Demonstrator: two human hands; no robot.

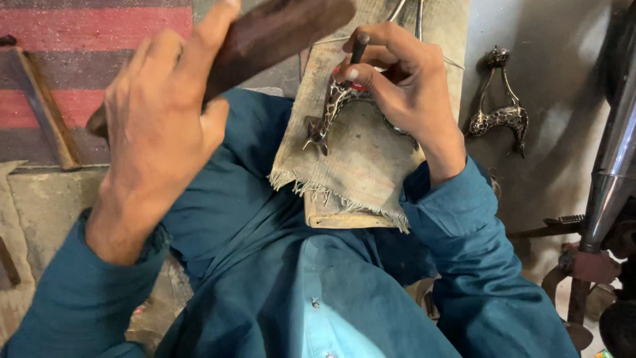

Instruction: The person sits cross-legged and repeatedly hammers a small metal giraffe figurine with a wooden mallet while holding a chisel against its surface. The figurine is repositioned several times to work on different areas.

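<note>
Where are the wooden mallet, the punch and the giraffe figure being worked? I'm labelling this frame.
wooden mallet (278, 30): head view, on its dark block.
punch (360, 48): head view, on its top end.
giraffe figure (331, 109): head view, on its spotted neck.

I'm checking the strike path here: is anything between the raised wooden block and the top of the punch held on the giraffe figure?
Nothing visible: open air lies between the wooden block in the left hand and the punch, which the right hand grips below its top.

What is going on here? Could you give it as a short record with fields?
Left hand: raised, gripping a dark wooden block
Right hand: holds a thin punch upright on a metal giraffe
Giraffe rests on: frayed cloth over the lap
Nearby: second giraffe on the floor
Clothing: teal shirt
</note>
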